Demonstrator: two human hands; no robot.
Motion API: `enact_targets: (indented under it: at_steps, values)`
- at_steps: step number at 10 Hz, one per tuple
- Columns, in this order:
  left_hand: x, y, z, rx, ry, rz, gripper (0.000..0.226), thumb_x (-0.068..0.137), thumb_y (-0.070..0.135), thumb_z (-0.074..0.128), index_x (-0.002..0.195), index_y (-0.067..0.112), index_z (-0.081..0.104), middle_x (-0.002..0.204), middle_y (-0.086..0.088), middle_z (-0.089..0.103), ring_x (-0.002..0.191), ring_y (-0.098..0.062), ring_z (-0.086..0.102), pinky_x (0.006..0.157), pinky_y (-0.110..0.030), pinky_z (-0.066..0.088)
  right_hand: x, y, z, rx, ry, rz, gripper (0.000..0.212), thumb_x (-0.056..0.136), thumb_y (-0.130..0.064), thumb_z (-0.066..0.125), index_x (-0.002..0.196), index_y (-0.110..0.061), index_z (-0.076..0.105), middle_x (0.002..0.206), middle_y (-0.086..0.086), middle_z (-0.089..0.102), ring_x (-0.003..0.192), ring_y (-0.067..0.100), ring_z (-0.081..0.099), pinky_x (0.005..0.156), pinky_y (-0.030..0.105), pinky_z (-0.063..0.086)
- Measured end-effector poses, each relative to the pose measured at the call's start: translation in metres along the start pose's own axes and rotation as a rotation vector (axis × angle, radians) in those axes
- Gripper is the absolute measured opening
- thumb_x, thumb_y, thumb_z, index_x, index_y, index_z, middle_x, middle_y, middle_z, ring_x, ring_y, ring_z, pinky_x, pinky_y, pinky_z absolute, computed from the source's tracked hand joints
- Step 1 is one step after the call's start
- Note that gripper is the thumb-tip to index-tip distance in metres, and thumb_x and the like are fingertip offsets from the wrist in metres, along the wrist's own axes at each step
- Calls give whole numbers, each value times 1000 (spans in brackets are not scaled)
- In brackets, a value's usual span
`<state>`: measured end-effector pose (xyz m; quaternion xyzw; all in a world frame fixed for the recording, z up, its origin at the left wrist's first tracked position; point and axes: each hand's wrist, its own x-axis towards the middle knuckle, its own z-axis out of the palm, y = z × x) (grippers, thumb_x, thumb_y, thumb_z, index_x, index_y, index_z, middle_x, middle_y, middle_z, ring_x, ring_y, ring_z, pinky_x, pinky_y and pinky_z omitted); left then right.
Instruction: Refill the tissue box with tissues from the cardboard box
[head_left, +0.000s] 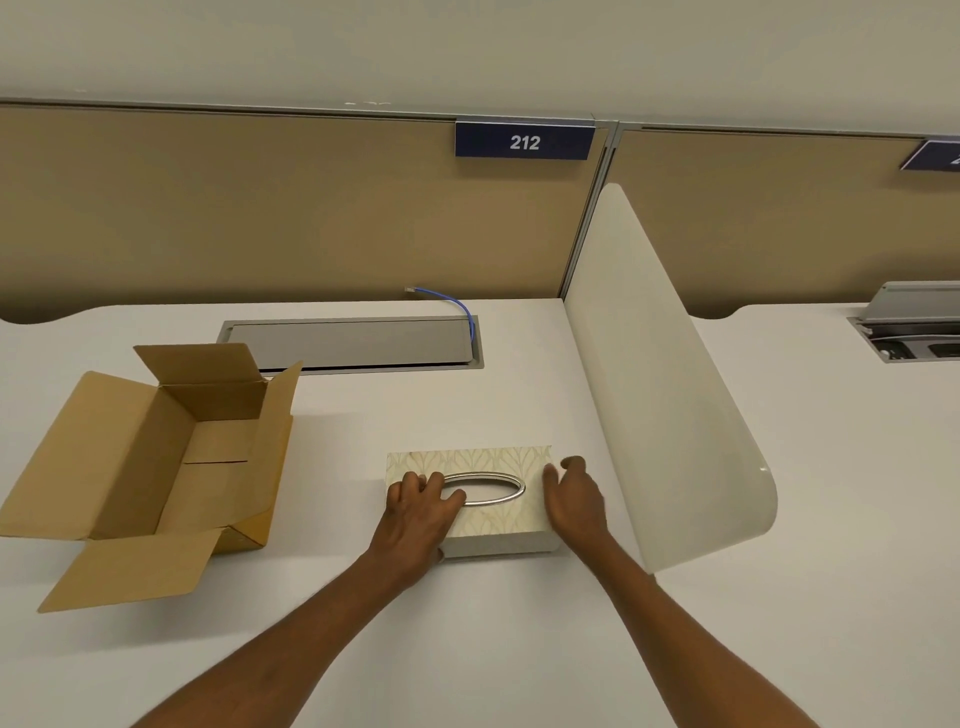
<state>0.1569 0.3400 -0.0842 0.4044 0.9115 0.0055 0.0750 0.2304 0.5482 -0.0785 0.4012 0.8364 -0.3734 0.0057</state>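
The tissue box (496, 463) lies flat on the white desk, with a cream leaf-patterned lid and a silver oval ring (498, 491) around its slot. No tissue shows in the slot. My left hand (420, 512) rests on the lid's left end, fingers over the top and thumb at the ring. My right hand (574, 501) is at the box's right end, fingers apart and slightly blurred. The brown cardboard box (156, 457) stands to the left with all flaps open. Only bare cardboard shows on the visible part of its floor.
A curved white divider panel (670, 395) stands just right of the tissue box. Behind it, a grey cable hatch (353, 343) is set into the desk (467, 649), with a blue cable (457, 306). A tan partition (260, 208) labelled 212 closes off the back.
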Motion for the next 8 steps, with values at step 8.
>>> enact_targets:
  at_steps: [8]
  values:
    - [-48, -48, -48, 138, 119, -16, 90, 78, 77, 34, 146, 17, 29, 154, -23, 22, 141, -49, 9, 103, -74, 12, -57, -12, 21, -816, 35, -684, 81, 85, -77, 32, 144, -22, 40, 145, 23, 41, 140, 45, 23, 94, 56, 43]
